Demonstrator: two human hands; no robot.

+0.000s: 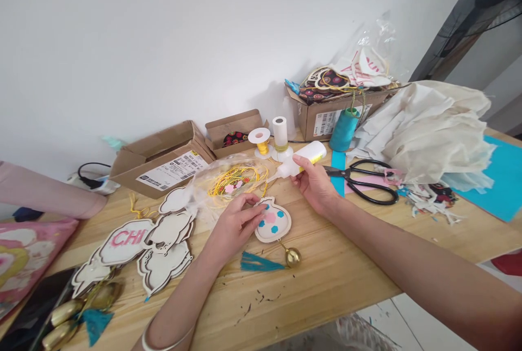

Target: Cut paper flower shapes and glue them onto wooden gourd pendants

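My right hand [316, 185] is wrapped round a white squeeze bottle [312, 155], tilted so that its thin nozzle points left and down. Below the nozzle, flat on the wooden table, lies a gourd-shaped ornament [281, 231] with a pale rim, blue flower shapes and a pink one in the middle. The bent fingers of my left hand [240, 218] grip its upper left edge and partly hide it. From the ornament's lower end hang a gold bell [292, 257] and a teal tassel [261, 262].
Black-handled scissors [367, 180] lie to the right, near fabric scraps [436, 201] and sheer cloth [436, 128]. A bag of yellow cords [232, 182], a spool [260, 139] and cardboard boxes [163, 161] stand behind. Cloud-shaped wooden pieces [167, 264] lie left.
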